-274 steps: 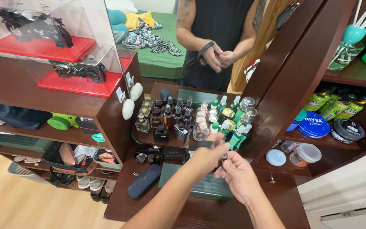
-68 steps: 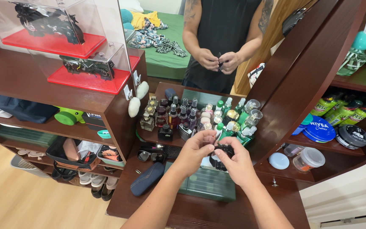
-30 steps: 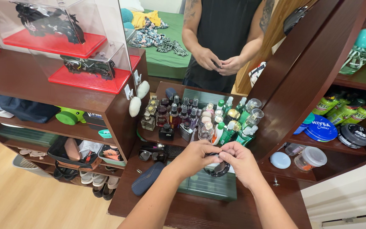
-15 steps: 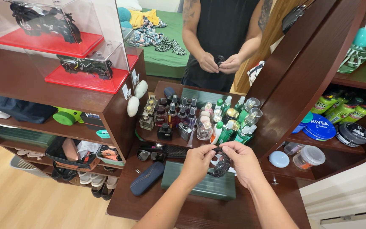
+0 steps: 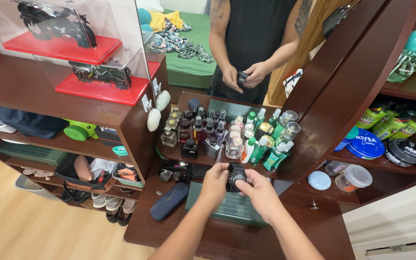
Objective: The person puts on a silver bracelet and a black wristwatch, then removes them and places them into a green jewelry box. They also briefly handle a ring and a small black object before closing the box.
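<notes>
I hold a black wristwatch (image 5: pixel 237 175) between both hands above the dark wooden dresser top (image 5: pixel 227 238). My left hand (image 5: pixel 215 182) grips its left side with the fingers curled over it. The right side sits in my right hand (image 5: pixel 260 190), thumb near the watch face. Right under the watch lies a flat green box (image 5: pixel 227 208). Just beyond my hands stands a cluster of several perfume and lotion bottles (image 5: pixel 227 135). The mirror (image 5: pixel 246 58) behind shows my reflection holding the same watch.
Sunglasses (image 5: pixel 172 172) and a dark blue glasses case (image 5: pixel 169 201) lie left of my hands. Round jars and a blue tin (image 5: pixel 366 143) fill the right shelves. Model motorcycles in clear cases on red bases (image 5: pixel 99 77) sit on the left cabinet, bags and shoes below.
The watch was taken off my left wrist over the earlier frames. In the last half second I gathered its strap and turned it so the face points up between my hands.
</notes>
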